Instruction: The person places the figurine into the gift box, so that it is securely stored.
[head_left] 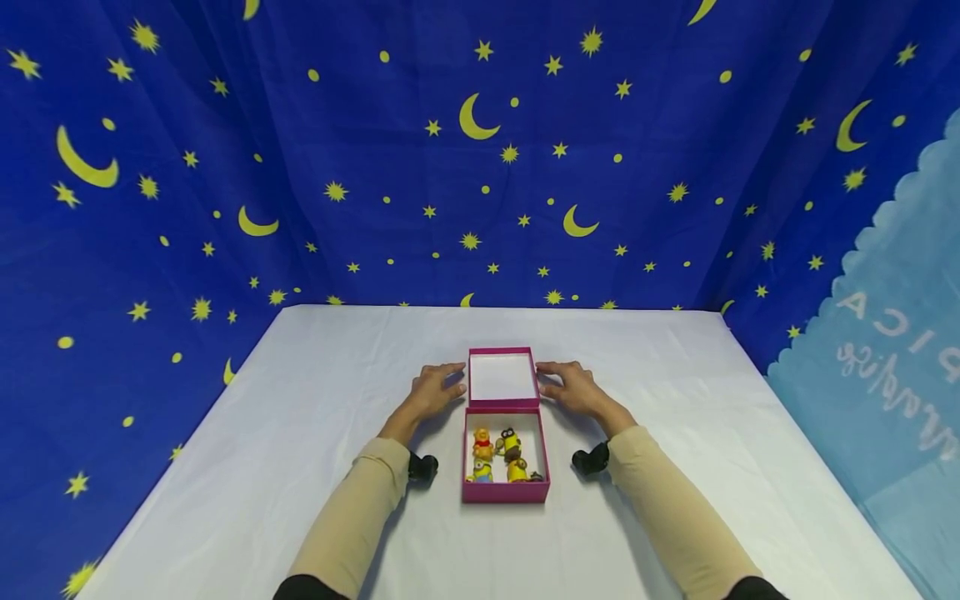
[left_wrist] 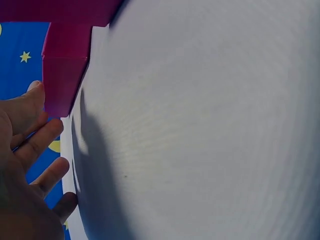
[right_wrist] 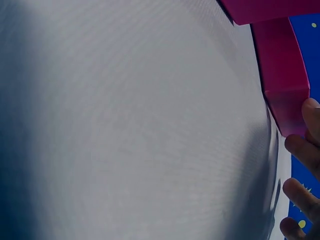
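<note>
A magenta box (head_left: 506, 493) with a white inside stands on the white table, its hinged lid (head_left: 500, 402) laid back toward the far side. Inside lie several small toy figures: an orange-yellow bear (head_left: 483, 445) and yellow minions, one of them a minion (head_left: 512, 444) at the far right. My left hand (head_left: 432, 392) is beside the lid's left edge, thumb and fingers spread and relaxed. On the opposite side, my right hand (head_left: 576, 389) has its fingertips right at the lid's right edge. In both wrist views the thumb overlaps the lid's outer wall (left_wrist: 62, 75).
A white cloth covers the table (head_left: 345, 350). Behind it hangs a blue curtain (head_left: 405, 167) with yellow moons and stars. At the right, a light blue cloth (head_left: 885, 375) with lettering hangs beside the table. Black wrist cameras (head_left: 423, 469) sit under both forearms.
</note>
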